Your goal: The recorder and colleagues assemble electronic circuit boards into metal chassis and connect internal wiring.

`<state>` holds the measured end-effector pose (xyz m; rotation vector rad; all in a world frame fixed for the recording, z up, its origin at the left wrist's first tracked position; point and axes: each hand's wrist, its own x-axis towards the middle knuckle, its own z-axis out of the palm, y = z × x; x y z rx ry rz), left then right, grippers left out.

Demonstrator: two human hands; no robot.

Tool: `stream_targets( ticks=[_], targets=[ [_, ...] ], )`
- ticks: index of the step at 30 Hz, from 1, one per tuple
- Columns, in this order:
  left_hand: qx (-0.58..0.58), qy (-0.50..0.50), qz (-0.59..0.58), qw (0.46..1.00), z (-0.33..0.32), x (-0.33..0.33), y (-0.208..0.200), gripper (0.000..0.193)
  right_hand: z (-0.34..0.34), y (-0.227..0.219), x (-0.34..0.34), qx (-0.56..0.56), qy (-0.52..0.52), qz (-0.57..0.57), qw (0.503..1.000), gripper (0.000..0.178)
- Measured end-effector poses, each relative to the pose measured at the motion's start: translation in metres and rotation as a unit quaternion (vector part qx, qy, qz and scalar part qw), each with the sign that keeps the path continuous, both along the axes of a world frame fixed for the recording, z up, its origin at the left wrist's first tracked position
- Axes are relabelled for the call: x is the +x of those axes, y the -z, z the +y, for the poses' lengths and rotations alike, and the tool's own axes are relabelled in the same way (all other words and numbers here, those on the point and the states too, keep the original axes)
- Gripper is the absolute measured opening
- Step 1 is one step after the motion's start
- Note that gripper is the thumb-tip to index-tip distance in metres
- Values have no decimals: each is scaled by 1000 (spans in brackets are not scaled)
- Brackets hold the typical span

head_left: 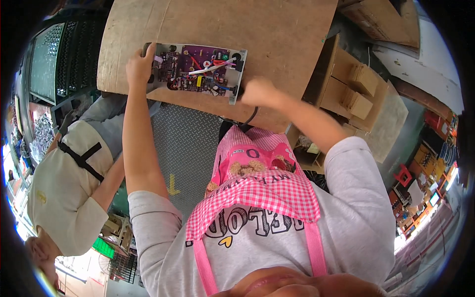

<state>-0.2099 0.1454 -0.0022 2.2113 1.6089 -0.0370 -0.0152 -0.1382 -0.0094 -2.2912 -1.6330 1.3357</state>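
Head view: an open metal case (241, 74) is set near the close edge of the wooden table (217, 24), its circuit board (195, 53) and loose wires (212, 68) turned upward, presumably so that the inside can be reached. The case's left end is gripped by the left hand (139, 69), curled snugly about it, which probably steadies it against sliding. Just beside the case's right end, the right hand (260, 91) is blurred and seemingly curled; whether anything is held cannot be told. Below that end, a black cable (253, 117) is seen hanging at the table edge. Wooden surface is offered beyond the case, while little margin is left on its near side; well right of it, cardboard boxes (336, 74) are stacked past the table edge.
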Motion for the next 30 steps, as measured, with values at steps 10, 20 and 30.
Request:
stream_targets(
  ticks=[10, 20, 30],
  targets=[
    [0, -3, -20, 1000, 2, 1, 6, 70, -12, 50, 0, 32, 40, 82, 995, 18],
    [-40, -9, -9, 999, 2, -2, 3, 69, -8, -6, -10, 22, -2, -70, 997, 14],
    [-4, 12, -32, 999, 3, -1, 9, 69, -3, 37, 2, -31, 79, 76, 994, 20]
  ],
)
